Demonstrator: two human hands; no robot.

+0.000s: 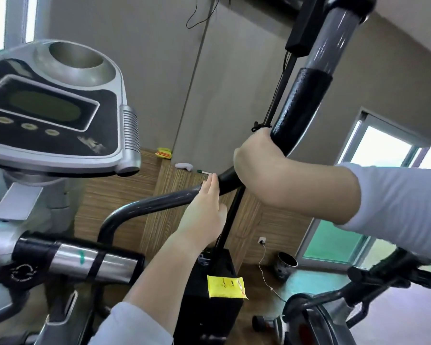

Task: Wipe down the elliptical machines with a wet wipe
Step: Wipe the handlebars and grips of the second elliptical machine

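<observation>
- Hands are both placed on the curved handlebar [147, 202] of the elliptical machine [18, 202]; the bar rises from lower left to upper right across the middle of the scene.
- The right hand [256, 160] is wrapped round the black foam grip [301, 108] at its bend, and the arm reaches in from the right in a pale sleeve.
- The left hand [204, 210] is laid against the bar just left of the right hand, with its fingers [210, 185] straight and together and nothing gripped.
- Whether a wet wipe is pressed under the right hand cannot be told.
- To the left, the grey console [52, 113] is seen with its dark display and a round cup holder [75, 58] at the top.
- Near left, a chrome fixed handle [85, 260] is seen below the console.
- Behind the left forearm, a black box [209, 307] is marked with a yellow sticker [225, 286].
- On the far wooden ledge [147, 158], a yellow packet [163, 153] and a pen [204, 172] are laid.
- To the right, a window [383, 150] is set in the wall and a dark pot [285, 266] is stood on the floor.
</observation>
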